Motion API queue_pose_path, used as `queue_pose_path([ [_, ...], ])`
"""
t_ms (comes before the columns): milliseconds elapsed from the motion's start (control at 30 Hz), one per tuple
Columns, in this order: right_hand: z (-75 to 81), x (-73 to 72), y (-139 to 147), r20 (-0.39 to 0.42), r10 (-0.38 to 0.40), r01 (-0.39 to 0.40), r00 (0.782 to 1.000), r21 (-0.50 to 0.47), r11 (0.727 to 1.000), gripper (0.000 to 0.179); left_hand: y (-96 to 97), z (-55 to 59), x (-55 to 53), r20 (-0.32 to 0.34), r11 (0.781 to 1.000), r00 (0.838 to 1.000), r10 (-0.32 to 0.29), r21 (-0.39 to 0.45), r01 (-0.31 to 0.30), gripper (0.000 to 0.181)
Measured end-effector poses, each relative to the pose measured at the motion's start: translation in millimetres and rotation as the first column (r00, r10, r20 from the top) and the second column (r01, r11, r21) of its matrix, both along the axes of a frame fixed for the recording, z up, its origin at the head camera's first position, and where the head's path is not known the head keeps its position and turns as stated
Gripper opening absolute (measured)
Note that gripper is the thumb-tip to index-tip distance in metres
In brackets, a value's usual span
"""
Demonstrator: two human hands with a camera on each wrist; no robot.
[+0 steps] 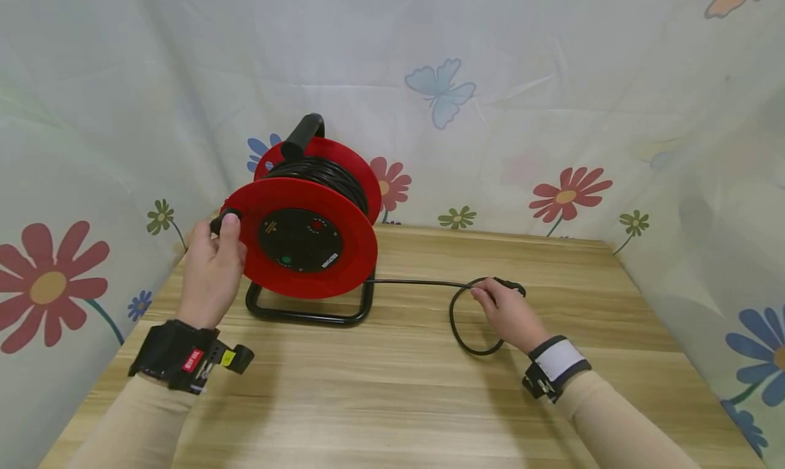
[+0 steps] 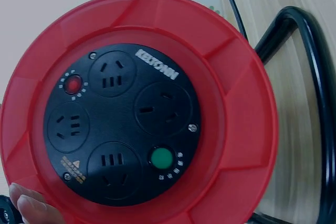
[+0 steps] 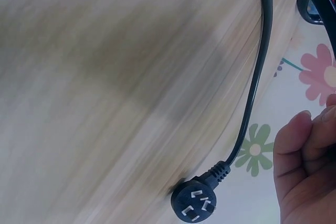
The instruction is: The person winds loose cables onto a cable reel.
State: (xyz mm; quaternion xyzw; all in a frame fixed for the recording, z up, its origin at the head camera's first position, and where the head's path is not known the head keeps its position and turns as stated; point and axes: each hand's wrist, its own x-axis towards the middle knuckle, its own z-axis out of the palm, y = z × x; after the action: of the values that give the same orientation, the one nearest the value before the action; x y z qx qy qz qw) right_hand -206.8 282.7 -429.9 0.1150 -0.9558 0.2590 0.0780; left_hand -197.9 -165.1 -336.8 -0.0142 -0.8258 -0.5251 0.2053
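Observation:
A red cable reel [image 1: 356,251] wound with black cord stands on its black tube frame at the left of the table. My left hand [image 1: 211,275] grips the small black crank knob [image 1: 224,219] at the reel's left rim. The reel's black socket panel [image 2: 121,124] faces the left wrist camera, with a green button and a red one. From the reel a cord [image 1: 417,282] runs rightward to my right hand [image 1: 509,313], whose thumb and fingers pinch it. Beyond that hand the cord loops, ending in a black three-pin plug [image 3: 193,201].
The wooden table [image 1: 392,394] reaches back to a pale curtain [image 1: 521,114] printed with flowers and butterflies, which also rises along both sides. A black carrying handle [image 1: 302,136] tops the reel. Black straps with cameras sit on both wrists.

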Motion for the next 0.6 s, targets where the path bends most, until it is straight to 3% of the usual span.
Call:
queue_pose_path([
  [233,-3.8,-2.3,-6,-0.003,0.013,-0.013,1.0,0.018,1.0,0.028,4.9,6.4,-0.1,0.009,0.999,0.999,-0.036,-0.032,0.037,0.053],
  [600,-7.2,-2.9,-14,0.018,0.024,-0.024,1.0,0.005,1.0,0.02,12.4,21.0,1.1,0.022,0.997,0.999,-0.036,-0.063,0.037,0.063],
])
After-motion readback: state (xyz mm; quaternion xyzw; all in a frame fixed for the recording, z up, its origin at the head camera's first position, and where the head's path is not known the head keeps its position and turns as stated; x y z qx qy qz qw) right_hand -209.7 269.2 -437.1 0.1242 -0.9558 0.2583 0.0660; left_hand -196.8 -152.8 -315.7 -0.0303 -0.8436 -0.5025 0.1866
